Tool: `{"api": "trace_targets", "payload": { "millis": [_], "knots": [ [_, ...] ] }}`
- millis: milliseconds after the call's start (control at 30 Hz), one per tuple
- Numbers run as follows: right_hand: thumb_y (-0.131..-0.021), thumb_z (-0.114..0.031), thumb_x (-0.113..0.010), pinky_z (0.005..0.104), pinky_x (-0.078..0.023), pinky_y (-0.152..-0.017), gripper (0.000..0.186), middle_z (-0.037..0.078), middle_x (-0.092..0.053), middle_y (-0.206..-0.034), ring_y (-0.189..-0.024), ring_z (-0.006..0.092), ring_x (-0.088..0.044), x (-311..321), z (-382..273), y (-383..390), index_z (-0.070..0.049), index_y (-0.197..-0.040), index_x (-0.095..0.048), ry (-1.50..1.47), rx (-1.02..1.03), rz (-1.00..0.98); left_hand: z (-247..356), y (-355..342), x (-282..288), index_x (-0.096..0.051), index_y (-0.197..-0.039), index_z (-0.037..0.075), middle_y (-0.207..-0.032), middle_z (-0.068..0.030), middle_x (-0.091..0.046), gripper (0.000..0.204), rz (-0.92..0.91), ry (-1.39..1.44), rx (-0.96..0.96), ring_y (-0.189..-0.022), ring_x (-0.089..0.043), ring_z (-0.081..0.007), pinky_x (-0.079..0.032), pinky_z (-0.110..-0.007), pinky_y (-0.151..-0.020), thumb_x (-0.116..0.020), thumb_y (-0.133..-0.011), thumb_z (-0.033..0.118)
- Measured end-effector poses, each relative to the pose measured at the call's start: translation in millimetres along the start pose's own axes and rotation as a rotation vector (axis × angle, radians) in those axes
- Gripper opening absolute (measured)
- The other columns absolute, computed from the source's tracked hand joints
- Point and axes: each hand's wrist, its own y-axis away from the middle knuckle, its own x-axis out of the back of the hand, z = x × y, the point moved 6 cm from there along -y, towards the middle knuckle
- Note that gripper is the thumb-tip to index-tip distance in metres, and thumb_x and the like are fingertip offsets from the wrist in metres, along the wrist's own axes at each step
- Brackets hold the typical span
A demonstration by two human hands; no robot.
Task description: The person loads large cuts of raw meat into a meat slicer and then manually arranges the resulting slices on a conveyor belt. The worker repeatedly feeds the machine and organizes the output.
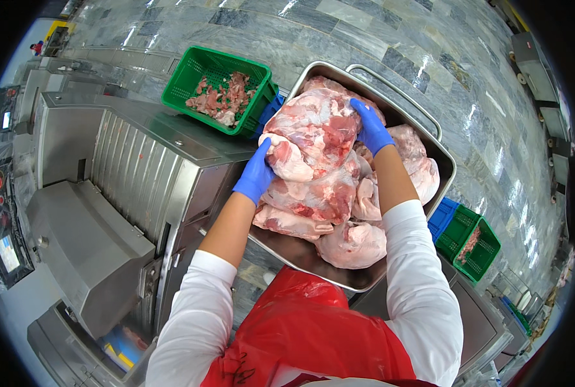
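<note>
A large slab of raw meat (319,122), pink-red with pale fat, lies on top of a heap in a deep steel tub (400,111). My left hand (256,173), in a blue glove, grips its near left end, thumb on top and the other fingers mostly hidden behind the edge. On the far right side, my right hand (372,128), gloved the same way, holds the slab with its fingertips partly out of sight. More pieces of raw meat (352,245) fill the tub underneath and to the right.
Left of the tub stands a steel machine (136,171) with a ribbed surface. A green crate (171,90) with meat scraps is beyond it. Another green crate (494,255) stands at the right by a blue one (441,219). A tubular handle (400,90) runs along the tub's far side.
</note>
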Motion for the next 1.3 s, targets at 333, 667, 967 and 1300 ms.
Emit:
{"api": "trace_targets", "payload": {
  "millis": [333,667,967,1300],
  "knots": [
    [-0.089,-0.05,-0.07,0.042,-0.056,-0.096,0.056,0.013,-0.069,-0.123,-0.108,0.0275,-0.069,-4.1,20.6,-5.4,-0.008,-0.127,-0.066,-0.435,-0.062,-0.088,16.1,-12.8,-17.0,-0.062,-0.124,0.009,-0.111,-0.0028,-0.067,0.041,0.027,-0.087,-0.239,-0.099,-0.065,-0.016,-0.054,-0.033,-0.091,-0.078,-0.089,0.024],
    [-0.1,-0.048,-0.042,0.0464,-0.044,-0.114,0.062,0.015,-0.061,-0.142,-0.128,0.0317,-0.06,-61.7,21.2,141.7,-0.006,-0.143,-0.056,-0.609,0.491,-0.188,16.1,190.6,-104.4,-0.029,-0.161,0.006,-0.158,-0.0181,-0.043,0.073,-0.352,0.121,-0.095,-0.145,-0.044,-0.0293,-0.03,-0.043,-0.123,-0.041,-0.107,0.054],
    [-0.1,-0.055,-0.045,0.0467,-0.04,-0.118,0.072,0.014,-0.05,-0.152,-0.137,0.032,-0.051,-104.4,-14.4,254.6,-0.007,-0.152,-0.043,-0.511,0.48,-0.331,-48.2,278.0,-105.8,-0.035,-0.159,0.012,-0.158,-0.0081,-0.046,0.058,-0.354,0.055,0.296,-0.14,-0.048,-0.0273,-0.04,-0.043,-0.118,-0.045,-0.11,0.041],
    [-0.087,-0.079,-0.056,0.052,-0.034,-0.121,0.11,0.012,-0.033,-0.166,-0.146,0.0355,-0.04,-31.8,48.2,445.9,-0.008,-0.163,-0.023,-0.258,0.258,-0.168,9.7,390.3,-82.7,-0.022,-0.161,0.0,-0.159,-0.018,-0.038,0.106,-0.419,-0.739,-0.67,-0.147,-0.038,-0.0264,-0.035,-0.042,-0.12,-0.087,-0.081,0.022]
  ]
}}
